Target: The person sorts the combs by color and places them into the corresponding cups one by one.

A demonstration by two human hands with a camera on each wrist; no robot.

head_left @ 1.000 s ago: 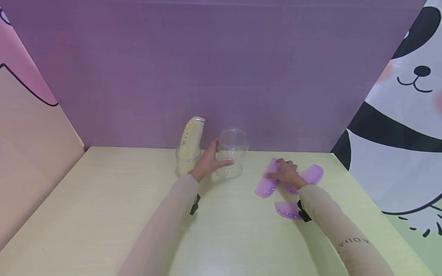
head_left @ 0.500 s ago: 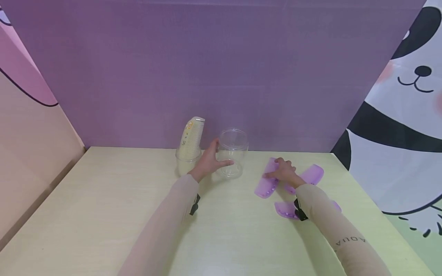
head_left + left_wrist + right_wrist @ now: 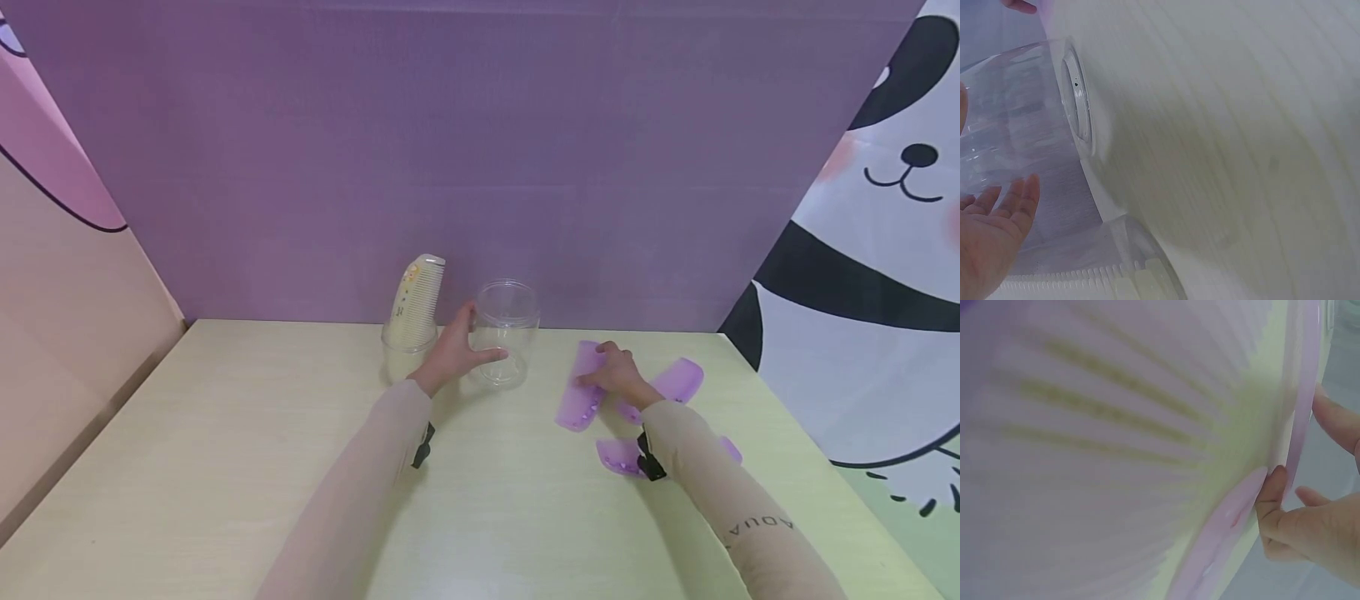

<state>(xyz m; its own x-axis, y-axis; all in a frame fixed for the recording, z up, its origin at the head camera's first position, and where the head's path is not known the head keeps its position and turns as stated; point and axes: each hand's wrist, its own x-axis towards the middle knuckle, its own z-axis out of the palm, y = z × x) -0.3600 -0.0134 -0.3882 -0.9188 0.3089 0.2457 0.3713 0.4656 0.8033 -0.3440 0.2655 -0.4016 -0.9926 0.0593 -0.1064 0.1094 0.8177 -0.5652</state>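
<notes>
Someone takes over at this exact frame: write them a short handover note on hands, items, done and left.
Left hand grips the empty clear jar, upright at the table's back.
Right hand pinches one purple comb; its far end looks lifted. Two more purple combs lie flat nearby.
Done: a cream comb stands in the clear cup.
Left: none of the purple combs is in the jar.

— Any writing you can read here?

— One word only: "AOUA", in dark capitals on the right sleeve [image 3: 757, 527], at about four o'clock in the head view. The third letter is too small to be sure of.

— The comb [image 3: 415, 302] at twelve o'clock?

— It carries small coloured marks, too tiny to read. Both wrist views show no lettering.
</notes>
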